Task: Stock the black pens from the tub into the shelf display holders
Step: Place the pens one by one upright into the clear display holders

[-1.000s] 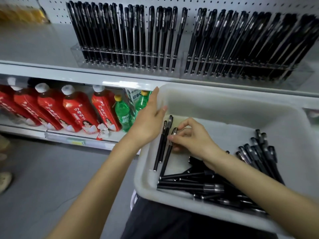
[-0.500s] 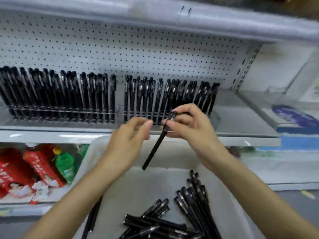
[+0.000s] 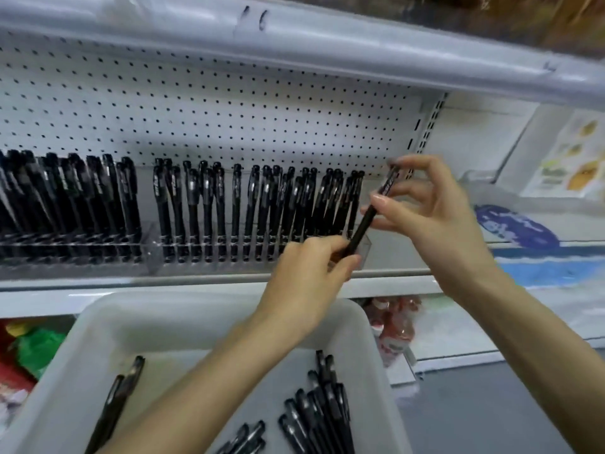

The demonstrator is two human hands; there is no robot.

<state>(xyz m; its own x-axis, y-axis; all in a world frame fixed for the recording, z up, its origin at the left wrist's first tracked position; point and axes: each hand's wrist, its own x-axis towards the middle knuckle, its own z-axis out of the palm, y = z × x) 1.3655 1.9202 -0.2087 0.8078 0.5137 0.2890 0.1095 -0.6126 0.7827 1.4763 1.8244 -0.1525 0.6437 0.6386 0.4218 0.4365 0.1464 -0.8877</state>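
**Step in Hand: Seating One Pen at the Right End of the Holder Row**

At 9 o'clock in the view, the left display holder (image 3: 65, 257) stands on the shelf (image 3: 393, 273), packed with upright pens. At 7 o'clock, the tub (image 3: 98, 319) sits below the shelf edge. Two pens lie along its left side, and the loose pens (image 3: 324, 407) lie heaped at 6 o'clock. The right display holder (image 3: 209, 260), at the centre of the view, is filled along most of its length. Any free slots appear to lie at its right end, though blur prevents confirmation.

The step in hand is judged to be insertion: one black pen (image 3: 368, 217) is held tilted, its lower end at the holder's right corner and its upper end toward 1 o'clock.

The left hand (image 3: 304, 276) has its fingers curled closed around the pen's lower end, and the tip is hidden inside the grip. The right hand (image 3: 435, 221), at 3 o'clock, pinches the upper barrel between thumb and forefinger. Its remaining fingers (image 3: 422, 188) are spread apart and touch nothing.

The next move calls for bringing the pen upright, aligning the tip with a free slot and lowering it without disturbing the adjacent pens. The left hand must release before the barrel can seat.
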